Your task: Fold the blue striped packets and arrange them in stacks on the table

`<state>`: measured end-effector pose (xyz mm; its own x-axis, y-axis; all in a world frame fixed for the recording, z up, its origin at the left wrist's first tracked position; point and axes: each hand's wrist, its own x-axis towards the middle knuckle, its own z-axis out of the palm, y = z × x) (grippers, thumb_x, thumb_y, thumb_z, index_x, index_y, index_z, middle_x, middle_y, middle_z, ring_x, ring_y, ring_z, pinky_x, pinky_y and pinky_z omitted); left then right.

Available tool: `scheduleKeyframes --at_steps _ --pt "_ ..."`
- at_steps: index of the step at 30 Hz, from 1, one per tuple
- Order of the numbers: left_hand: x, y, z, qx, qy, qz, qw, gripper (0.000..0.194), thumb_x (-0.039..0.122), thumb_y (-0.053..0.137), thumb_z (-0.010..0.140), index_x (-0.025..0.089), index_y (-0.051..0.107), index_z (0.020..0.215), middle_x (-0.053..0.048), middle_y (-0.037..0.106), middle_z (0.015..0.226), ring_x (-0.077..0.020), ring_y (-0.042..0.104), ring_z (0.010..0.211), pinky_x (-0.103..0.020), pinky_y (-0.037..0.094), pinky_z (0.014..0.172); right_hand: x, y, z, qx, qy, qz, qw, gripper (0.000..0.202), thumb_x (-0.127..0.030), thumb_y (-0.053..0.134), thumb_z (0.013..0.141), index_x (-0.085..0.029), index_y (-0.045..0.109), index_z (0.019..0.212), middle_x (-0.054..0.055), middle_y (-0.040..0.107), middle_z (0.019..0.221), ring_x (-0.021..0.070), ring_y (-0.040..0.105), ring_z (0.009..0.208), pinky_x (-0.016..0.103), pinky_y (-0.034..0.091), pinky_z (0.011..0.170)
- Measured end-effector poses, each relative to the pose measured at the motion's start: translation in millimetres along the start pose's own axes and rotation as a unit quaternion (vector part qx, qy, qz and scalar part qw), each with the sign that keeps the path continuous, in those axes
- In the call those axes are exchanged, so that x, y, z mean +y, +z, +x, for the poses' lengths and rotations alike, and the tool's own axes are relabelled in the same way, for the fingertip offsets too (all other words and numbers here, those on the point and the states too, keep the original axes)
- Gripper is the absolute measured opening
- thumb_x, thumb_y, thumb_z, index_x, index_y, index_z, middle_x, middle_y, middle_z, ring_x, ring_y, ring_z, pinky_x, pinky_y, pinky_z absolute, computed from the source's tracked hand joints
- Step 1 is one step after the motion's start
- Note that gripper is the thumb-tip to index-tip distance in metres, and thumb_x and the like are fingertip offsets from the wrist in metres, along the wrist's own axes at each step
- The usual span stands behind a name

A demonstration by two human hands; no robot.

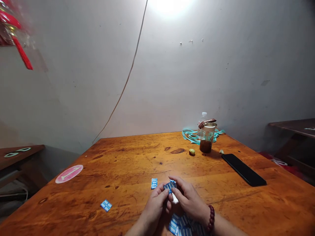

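Near the table's front edge, my left hand and my right hand meet around a small blue-and-white label sheet. Thumbs and fingers of both hands pinch it from either side. A white piece shows beneath it, between the hands. Below my wrists lies a loose pile of similar label sheets, partly hidden by my right forearm. One label sheet rests flat just beyond my left hand, and another label sheet lies farther left. A dark red bead bracelet circles my right wrist.
On the wooden table, a black phone lies at right. Behind it stand a bottle with dark liquid and a clear plastic bottle amid a turquoise strap. A small yellowish object sits nearby. A pink numbered sticker marks the left edge.
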<state>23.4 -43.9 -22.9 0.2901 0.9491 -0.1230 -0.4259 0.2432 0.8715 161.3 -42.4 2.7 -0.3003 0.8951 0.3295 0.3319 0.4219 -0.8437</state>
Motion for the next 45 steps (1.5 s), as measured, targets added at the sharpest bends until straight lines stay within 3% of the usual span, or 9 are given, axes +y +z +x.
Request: scheduleKeyframes --at_steps 3,7,12,16,24,33,45 --pt "3.0 1.8 0.0 0.018 0.008 0.017 1.000 0.015 0.028 0.058 0.071 0.015 0.050 0.075 0.004 0.051 0.057 -0.0028 0.042 0.037 -0.015 0.031 0.037 1.8 2.3 2.6 0.007 0.034 0.064 0.997 0.018 -0.029 0.043 0.081 -0.017 0.052 0.092 -0.002 0.054 0.065 0.0108 0.050 0.058 0.020 0.039 0.054" --pt "6.4 4.5 -3.2 0.012 0.000 0.013 1.000 0.015 0.028 0.057 0.072 0.015 0.050 0.077 0.002 0.054 0.062 -0.0043 0.048 0.042 -0.015 0.035 0.041 1.5 1.9 5.5 0.031 0.050 0.113 0.992 0.015 -0.029 0.045 0.079 -0.016 0.049 0.071 -0.002 0.051 0.066 0.0104 0.048 0.062 0.020 0.039 0.057" --pt "16.5 7.8 -8.4 -0.001 -0.067 -0.026 0.997 0.028 0.041 0.047 0.077 0.014 0.050 0.084 -0.002 0.057 0.068 -0.0081 0.054 0.050 -0.018 0.040 0.046 -6.3 -2.0 4.6 0.001 0.038 0.125 0.991 0.013 -0.027 0.045 0.079 -0.017 0.050 0.072 -0.002 0.051 0.064 0.0104 0.049 0.061 0.021 0.039 0.059" --pt "21.1 7.7 -9.1 0.005 -0.098 -0.061 0.993 0.025 0.037 0.051 0.076 0.013 0.051 0.081 -0.003 0.058 0.065 -0.0084 0.055 0.050 -0.017 0.041 0.046 -7.1 -2.1 3.1 -0.004 0.014 0.111 0.994 0.015 -0.027 0.044 0.080 -0.017 0.053 0.074 -0.001 0.054 0.066 0.0111 0.049 0.063 0.021 0.040 0.060" --pt "22.9 9.5 -11.5 -0.016 -0.091 -0.086 0.992 0.023 0.033 0.049 0.078 0.012 0.054 0.083 -0.004 0.059 0.070 -0.0071 0.054 0.051 -0.016 0.043 0.049 -0.9 -0.1 3.9 0.020 0.044 0.130 0.990 0.013 -0.028 0.046 0.078 -0.017 0.051 0.073 -0.002 0.052 0.062 0.0103 0.048 0.058 0.020 0.039 0.054" --pt "18.6 7.3 -9.0 -0.021 -0.098 -0.048 0.994 0.030 0.039 0.048 0.078 0.011 0.056 0.085 -0.006 0.061 0.069 -0.0077 0.056 0.051 -0.015 0.040 0.045 -3.7 -4.0 3.4 0.063 -0.001 0.018 0.998 0.015 -0.025 0.045 0.079 -0.017 0.055 0.071 0.000 0.054 0.067 0.0125 0.049 0.063 0.023 0.038 0.058" --pt "17.3 6.3 -10.1 -0.032 -0.108 -0.036 0.993 0.031 0.040 0.048 0.077 0.012 0.057 0.087 -0.006 0.061 0.072 -0.0085 0.057 0.054 -0.015 0.041 0.046 -6.2 -6.4 3.3 0.055 -0.031 0.005 0.998 0.015 -0.021 0.043 0.080 -0.018 0.054 0.070 0.000 0.051 0.067 0.0122 0.047 0.064 0.023 0.038 0.058"
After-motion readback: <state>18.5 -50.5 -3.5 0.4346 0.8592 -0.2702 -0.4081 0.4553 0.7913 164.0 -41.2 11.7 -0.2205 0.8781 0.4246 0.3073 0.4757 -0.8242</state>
